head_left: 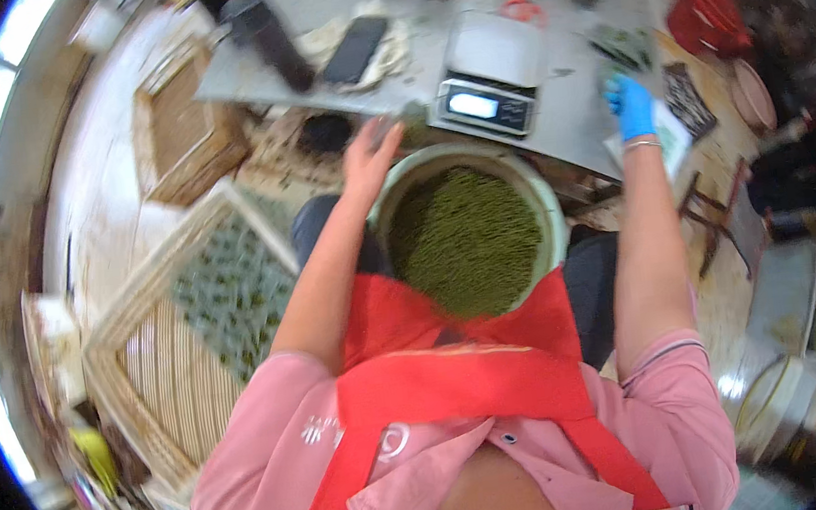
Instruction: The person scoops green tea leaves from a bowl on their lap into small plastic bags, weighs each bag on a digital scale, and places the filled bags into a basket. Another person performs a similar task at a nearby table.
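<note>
A large round tub [551,200] full of dried green leaves [467,238] stands between my knees. Beyond its left rim, my bare left hand [375,156] has its fingers curled around something small and greyish, too blurred to name. To the right of the scale, my right hand [633,108], in a blue glove, is over the table with fingers drawn together; what they hold, if anything, does not show. Clear packets with green contents [621,47] lie just past it. A digital scale [488,70] with a lit display rests at the table's near edge.
A wooden-framed tray [152,350] with rows of small green-filled packets [236,290] is at my left, a wooden crate [182,130] behind it. On the metal table [409,89] are a dark bottle [268,41] and a phone [356,49] on a cloth. A red bag [706,14] sits far right.
</note>
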The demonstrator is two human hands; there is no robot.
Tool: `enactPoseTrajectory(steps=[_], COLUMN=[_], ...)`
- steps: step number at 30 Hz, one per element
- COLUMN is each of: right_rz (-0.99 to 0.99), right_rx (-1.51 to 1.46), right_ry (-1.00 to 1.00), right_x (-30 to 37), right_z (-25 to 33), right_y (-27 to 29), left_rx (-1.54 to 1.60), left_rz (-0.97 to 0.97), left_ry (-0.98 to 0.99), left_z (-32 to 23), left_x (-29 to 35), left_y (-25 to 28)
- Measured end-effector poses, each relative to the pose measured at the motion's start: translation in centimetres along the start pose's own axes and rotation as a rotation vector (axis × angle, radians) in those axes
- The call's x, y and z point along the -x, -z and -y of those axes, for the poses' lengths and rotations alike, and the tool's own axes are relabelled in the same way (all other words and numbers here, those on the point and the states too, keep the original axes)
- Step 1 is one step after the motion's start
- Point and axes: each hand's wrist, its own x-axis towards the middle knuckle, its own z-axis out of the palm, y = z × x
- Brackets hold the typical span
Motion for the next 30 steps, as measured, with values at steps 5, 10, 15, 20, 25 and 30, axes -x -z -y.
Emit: enactPoseTrajectory(steps=[5,10,15,20,25,30], right_rz=[0.061,0.318,0.36,0.506,0.722,0.778], right_rx=[-0.013,0.161,0.174,0.292,0.541,0.635], right_ry=[0.291,0.423,0.346,0.185,0.049,0.033], right_x=[9.6,18.5,23.2,26.8,28.8,29.3], right_z=[4.6,2.0,-1.1,-5.2,-11.2,-11.7], right_y=[-13.6,-20.9,-20.9,-19.4,-19.1,-19.0], left_rx=[-0.16,-0.272,-0.472,-1.09,-0.393,-0.278], left_rz=[-0.159,-0.375,-0.796,-1.175,-1.28,-1.314], left_ry=[-0.2,-0.161,-0.024,0.265,0.355,0.319], left_z=[-0.2,-4.0,-5.6,-3.7,3.6,5.1], left_x=[3.2,10.4,22.5,34.7,38.2,32.4], left_y=[7.5,16.2,28.8,38.3,45.6,49.6])
